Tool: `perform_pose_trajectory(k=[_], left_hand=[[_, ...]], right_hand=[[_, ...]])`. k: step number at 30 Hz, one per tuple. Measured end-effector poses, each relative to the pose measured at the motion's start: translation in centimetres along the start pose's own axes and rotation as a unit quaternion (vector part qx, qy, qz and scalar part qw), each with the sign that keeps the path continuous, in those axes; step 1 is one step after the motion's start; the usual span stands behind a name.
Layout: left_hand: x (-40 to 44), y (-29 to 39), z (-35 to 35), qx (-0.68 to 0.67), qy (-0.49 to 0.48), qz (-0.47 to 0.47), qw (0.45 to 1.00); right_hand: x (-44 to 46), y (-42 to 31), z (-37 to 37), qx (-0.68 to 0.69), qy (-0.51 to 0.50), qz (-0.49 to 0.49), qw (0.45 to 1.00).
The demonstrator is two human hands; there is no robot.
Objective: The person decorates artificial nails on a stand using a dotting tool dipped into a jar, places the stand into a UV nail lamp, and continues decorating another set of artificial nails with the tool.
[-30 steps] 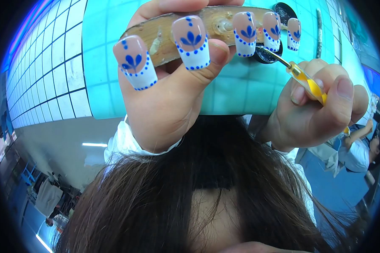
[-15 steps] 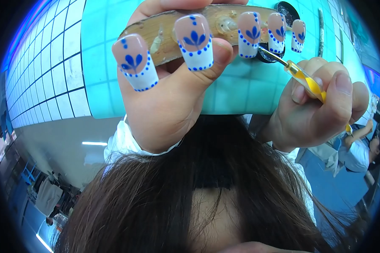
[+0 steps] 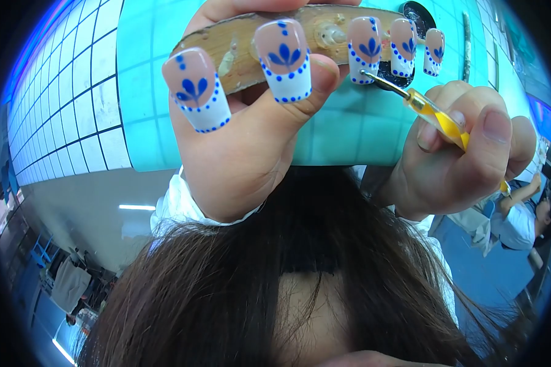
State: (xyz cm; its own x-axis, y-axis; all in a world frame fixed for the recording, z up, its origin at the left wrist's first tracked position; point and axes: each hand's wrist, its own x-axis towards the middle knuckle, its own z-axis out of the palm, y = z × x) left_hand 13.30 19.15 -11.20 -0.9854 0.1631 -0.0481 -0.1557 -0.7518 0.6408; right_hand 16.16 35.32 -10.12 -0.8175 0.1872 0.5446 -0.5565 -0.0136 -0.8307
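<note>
Across the top, my left hand (image 3: 245, 147) grips a curved wooden strip (image 3: 226, 40), thumb in front and fingers behind. Several artificial nails (image 3: 283, 58) stand out from the strip, with white tips, blue dots and blue petal shapes. In my right hand (image 3: 471, 140), pinched between the fingers, is a dotting tool (image 3: 436, 116) with a yellow and clear twisted handle. Its thin metal tip lies at the white part of the middle nail (image 3: 365, 52); whether it touches cannot be made out.
Behind the nails, a black round lid or dish (image 3: 416, 18) and a second dark one (image 3: 395, 76) rest on a turquoise mat (image 3: 337, 137). A thin rod (image 3: 466, 49) lies farther right. White tiles (image 3: 92, 92) are at left. Another person (image 3: 517, 223) is at far right.
The wooden strip's right end with its nails has shifted slightly right. The tool tip has moved left, from the middle nail's right edge onto its white part.
</note>
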Motion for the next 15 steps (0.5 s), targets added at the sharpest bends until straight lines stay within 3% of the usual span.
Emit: perform_pose_trajectory(k=[15], left_hand=[[0.35, 0.08, -0.05, -0.012, -0.002, -0.006, 1.000]], right_hand=[[-0.18, 0.17, 0.74, -0.038, 0.023, 0.009, 0.999]])
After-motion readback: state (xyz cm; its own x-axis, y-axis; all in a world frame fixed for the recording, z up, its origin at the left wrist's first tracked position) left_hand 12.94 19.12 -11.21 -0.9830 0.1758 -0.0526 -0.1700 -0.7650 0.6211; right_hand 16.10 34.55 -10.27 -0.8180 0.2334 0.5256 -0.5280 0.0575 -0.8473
